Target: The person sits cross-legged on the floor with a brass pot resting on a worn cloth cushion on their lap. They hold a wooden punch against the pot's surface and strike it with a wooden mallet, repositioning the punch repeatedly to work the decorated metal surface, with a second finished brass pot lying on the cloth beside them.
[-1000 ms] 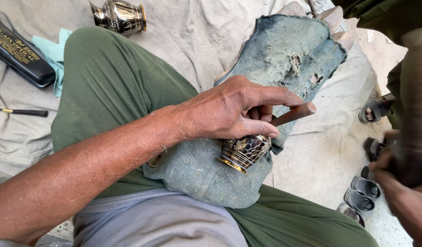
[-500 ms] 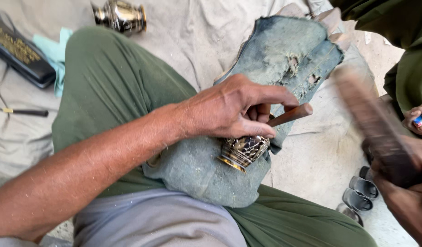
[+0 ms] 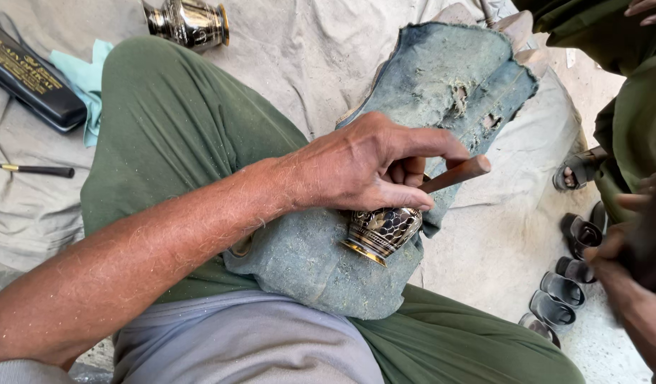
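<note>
My left hand (image 3: 363,167) is closed around a slim tool with a brown wooden handle (image 3: 459,173). It also presses down on a small patterned brass vase (image 3: 381,231). The vase lies on its side on a worn blue denim pad (image 3: 442,78) draped over my green-trousered knee. The tool's tip is hidden under my fingers. My right hand (image 3: 616,249) is at the right edge, gripping a dark, blurred wooden mallet (image 3: 655,242) held apart from the vase.
A second shiny brass vase (image 3: 189,21) lies on the grey ground cloth at the top. At left are a black case (image 3: 29,78), a teal rag (image 3: 86,71) and a black-handled tool (image 3: 36,171). Several dark metal cups (image 3: 563,284) sit lower right. Another person's sandalled foot (image 3: 577,171) is nearby.
My right hand has swung the mallet, from the right edge up towards the tool handle and back down to the right edge. The left hand, the tool and the vase have stayed put.
</note>
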### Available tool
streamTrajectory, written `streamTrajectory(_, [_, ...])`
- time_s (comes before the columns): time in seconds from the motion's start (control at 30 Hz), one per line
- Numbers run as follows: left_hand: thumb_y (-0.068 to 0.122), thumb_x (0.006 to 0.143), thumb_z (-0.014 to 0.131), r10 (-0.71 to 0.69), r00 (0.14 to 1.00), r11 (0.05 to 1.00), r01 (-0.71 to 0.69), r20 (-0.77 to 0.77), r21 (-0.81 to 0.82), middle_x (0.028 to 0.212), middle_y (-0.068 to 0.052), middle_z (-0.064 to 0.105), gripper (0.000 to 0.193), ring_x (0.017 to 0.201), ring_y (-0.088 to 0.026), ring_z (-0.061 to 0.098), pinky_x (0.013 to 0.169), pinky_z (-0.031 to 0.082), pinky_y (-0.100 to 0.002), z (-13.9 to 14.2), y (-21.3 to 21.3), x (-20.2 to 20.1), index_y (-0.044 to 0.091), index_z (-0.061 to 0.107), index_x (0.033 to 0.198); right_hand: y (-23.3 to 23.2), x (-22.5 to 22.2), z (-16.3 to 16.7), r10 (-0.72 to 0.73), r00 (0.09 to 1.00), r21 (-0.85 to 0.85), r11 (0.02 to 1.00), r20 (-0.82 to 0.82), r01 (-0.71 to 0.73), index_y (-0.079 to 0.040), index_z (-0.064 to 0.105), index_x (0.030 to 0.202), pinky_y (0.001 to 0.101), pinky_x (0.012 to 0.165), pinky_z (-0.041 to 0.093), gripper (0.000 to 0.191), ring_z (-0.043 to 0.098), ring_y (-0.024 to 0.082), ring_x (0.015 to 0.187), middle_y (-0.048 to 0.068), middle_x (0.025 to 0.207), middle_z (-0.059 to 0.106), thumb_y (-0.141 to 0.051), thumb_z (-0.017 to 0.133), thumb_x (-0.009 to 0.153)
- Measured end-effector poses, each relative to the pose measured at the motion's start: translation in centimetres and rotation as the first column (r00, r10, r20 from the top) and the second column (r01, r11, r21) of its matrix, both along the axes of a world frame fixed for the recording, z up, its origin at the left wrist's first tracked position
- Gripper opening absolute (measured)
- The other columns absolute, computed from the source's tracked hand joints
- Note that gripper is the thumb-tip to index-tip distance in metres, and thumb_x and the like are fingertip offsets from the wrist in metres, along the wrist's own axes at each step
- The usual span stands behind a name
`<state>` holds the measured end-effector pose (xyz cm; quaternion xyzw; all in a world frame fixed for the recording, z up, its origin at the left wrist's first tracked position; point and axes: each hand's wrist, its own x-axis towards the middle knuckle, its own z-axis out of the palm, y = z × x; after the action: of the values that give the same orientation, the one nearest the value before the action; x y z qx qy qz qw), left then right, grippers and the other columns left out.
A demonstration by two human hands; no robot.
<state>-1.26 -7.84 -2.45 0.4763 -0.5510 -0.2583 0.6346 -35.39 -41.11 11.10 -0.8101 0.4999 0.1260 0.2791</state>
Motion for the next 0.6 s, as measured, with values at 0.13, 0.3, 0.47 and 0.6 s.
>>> streamTrajectory(0.13, [0.024,0.091,0.086,0.041,0.999,0.998,-0.041,0.006,-0.054,0.078,0.004,0.069,0.060,0.069,-0.007,0.068,0.063,0.056,-0.027,-0.2,0.1,0.0,0.020,0.057,0.142,1.3,0.8,0.2,-0.672,0.603,0.495,0.734,0.431,0.464,-0.009,0.058,0.138,0.0317,0.107,0.050,0.050,0.065,0.010,0.116,0.005,0.124,0.065,-0.012,0.076,0.091])
streamTrajectory(0.3, [0.022,0.094,0.084,-0.026,0.999,1.000,0.026,-0.036,-0.015,0.074,0.004,0.068,0.061,0.064,-0.008,0.065,0.062,0.054,-0.029,-0.1,0.2,0.0,0.023,0.056,0.147,7.0,5.1,3.8,0.649,0.760,-0.415,0.702,0.040,-0.578,0.000,0.051,0.115,0.0430,0.116,0.040,0.035,0.054,0.022,0.124,0.012,0.115,0.056,-0.003,0.074,0.088])
streamTrajectory(0.47, [0.025,0.093,0.085,-0.030,0.999,0.999,0.029,-0.016,-0.021,0.075,0.006,0.069,0.060,0.066,-0.006,0.067,0.064,0.056,-0.028,-0.1,0.2,0.1,0.025,0.056,0.146,9.2,6.7,3.8,0.317,0.947,-0.295,0.911,0.057,-0.287,0.002,0.054,0.116,0.0441,0.110,0.043,0.032,0.057,0.026,0.117,0.016,0.111,0.058,-0.004,0.073,0.091])
streamTrajectory(0.6, [0.024,0.096,0.084,-0.049,0.998,0.997,0.047,-0.029,-0.059,0.075,0.005,0.068,0.060,0.068,-0.006,0.066,0.066,0.058,-0.026,-0.1,0.2,0.2,0.026,0.056,0.148,7.9,5.3,4.0,0.414,0.910,-0.369,0.845,-0.005,-0.386,0.004,0.056,0.118,0.0450,0.104,0.046,0.030,0.059,0.029,0.111,0.019,0.108,0.059,-0.005,0.072,0.094])
